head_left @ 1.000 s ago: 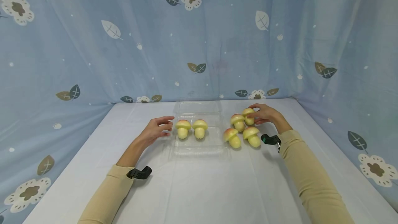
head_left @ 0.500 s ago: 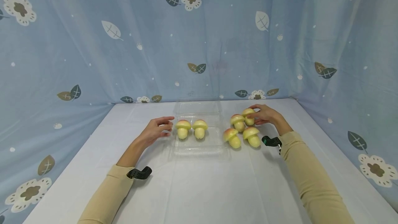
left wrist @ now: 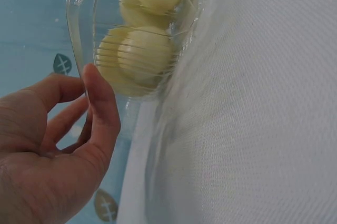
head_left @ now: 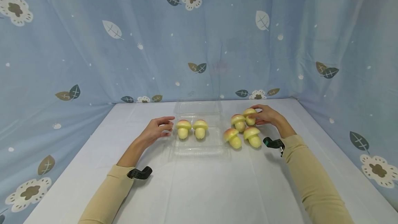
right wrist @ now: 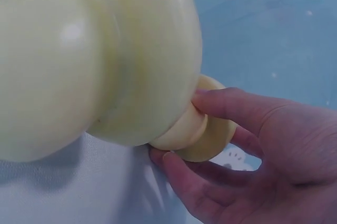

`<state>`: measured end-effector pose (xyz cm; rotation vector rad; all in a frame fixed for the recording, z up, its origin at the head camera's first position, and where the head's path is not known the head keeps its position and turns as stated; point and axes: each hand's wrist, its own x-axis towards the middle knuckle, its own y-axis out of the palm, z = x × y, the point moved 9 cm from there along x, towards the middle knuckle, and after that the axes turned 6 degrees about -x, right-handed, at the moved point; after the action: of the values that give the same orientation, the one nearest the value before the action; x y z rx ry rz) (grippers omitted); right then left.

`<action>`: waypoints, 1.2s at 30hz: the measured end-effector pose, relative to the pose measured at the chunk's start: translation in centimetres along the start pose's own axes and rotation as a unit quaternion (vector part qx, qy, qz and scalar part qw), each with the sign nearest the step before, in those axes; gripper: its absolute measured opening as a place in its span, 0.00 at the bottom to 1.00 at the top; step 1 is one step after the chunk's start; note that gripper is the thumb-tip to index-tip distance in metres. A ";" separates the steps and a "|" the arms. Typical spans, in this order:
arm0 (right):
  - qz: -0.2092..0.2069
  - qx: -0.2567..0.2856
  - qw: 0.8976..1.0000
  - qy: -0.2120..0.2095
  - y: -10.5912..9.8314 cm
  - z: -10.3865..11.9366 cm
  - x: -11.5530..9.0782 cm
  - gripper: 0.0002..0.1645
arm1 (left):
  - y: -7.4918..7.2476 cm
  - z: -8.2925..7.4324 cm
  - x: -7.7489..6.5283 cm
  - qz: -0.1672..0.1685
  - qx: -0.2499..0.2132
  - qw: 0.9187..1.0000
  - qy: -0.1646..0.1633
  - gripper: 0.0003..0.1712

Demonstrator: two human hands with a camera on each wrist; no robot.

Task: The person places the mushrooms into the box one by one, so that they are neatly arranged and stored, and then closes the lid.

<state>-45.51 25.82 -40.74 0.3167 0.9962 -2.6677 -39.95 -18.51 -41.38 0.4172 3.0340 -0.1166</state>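
1. The right hand (head_left: 265, 114) holds the back mushroom (head_left: 248, 112) of the right-side bunch, with its fingers bent around it. I cannot tell if that mushroom is off the desk (head_left: 211, 189).
2. The left hand (left wrist: 63, 145) pinches the rim of the clear box (head_left: 214, 139) at its left side.
3. To do this bit well, I think the right hand should squeeze softly (the mushroom looks smooth and might slip). Lifting it straight up should be best, so it does not bump its friends. The left hand should keep the box from sliding, but not bend the thin plastic.
4. Three more mushrooms lie near the right hand: one (head_left: 238, 123) just beside the held one, and two nearer the person, one (head_left: 232, 138) by the box and one (head_left: 252, 137) to its right.
5. Inside the box, on the left, a pair sits side by side: one (head_left: 182, 132) and another (head_left: 199, 132). The clear lid (head_left: 199, 106) is folded back behind them.
6. I see no brand, label or words to read. The blue curtain (head_left: 140, 68) only has leaves, flowers and dots.
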 end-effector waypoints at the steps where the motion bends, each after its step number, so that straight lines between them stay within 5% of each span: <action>1: -0.001 0.003 1.000 0.000 0.0 0.0 0.0 0.45 | 0.0 0.0 0.0 -0.001 0.000 1.000 0.000 0.29; 17: -0.048 0.035 0.998 -0.016 -1.6 -0.6 -1.1 0.47 | -0.2 0.2 0.2 -0.007 0.001 1.000 -0.004 0.29; 36: -0.086 0.034 0.995 -0.042 -2.6 1.3 -2.1 0.46 | 0.0 0.0 0.0 -0.003 -0.006 1.000 -0.005 0.28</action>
<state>-44.53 27.19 -37.62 0.1364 0.9490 -2.8470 -40.00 -18.53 -41.35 0.4056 3.0249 -0.1009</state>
